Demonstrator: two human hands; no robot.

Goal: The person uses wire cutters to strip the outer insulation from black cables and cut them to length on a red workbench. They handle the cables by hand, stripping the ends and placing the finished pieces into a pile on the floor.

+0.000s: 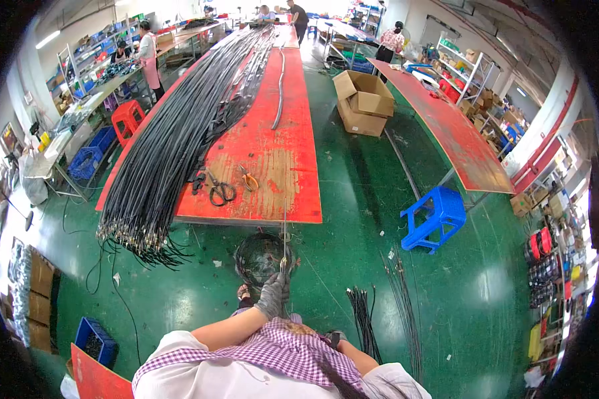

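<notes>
One thin, straight, greyish strand [285, 229] rises from my grey-gloved left hand [273, 298], fingers closed round it, before the worn red tabletop [289, 143]; a steady grip should control it best. My gloved right hand [337, 337], nearer right, is half-hidden: its grasp I cannot tell.

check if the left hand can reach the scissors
Probably, with a lean forward: the scissors lie uncovered on the red table, ahead of the left hand. That hand seems to grip something long and thin, so may need freeing first.
</notes>
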